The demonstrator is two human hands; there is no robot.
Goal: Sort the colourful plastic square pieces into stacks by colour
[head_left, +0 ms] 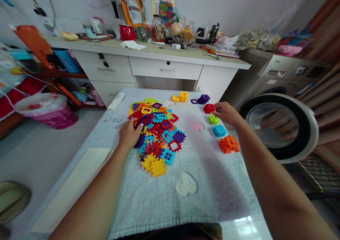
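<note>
While the left hand [129, 133] rests on the left edge of a mixed pile of toy blocks [156, 130], thumb and fingers slightly parted, I cannot tell whether it grips a piece. The right hand [227, 112], partly curled, reaches the red blocks [209, 108] near the tabletop's [202, 169] right edge; whether it grips them is unclear. Purple blocks [204, 99] sit just beyond these, with green [213, 119], blue [219, 130] and orange blocks [228, 144] lined up nearer the person.

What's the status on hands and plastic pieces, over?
Left hand on multicoloured heap of interlocking plastic pieces. Right hand at red, toothed plastic cluster, grip unclear. No obstruction visible between hands and pieces.
</note>
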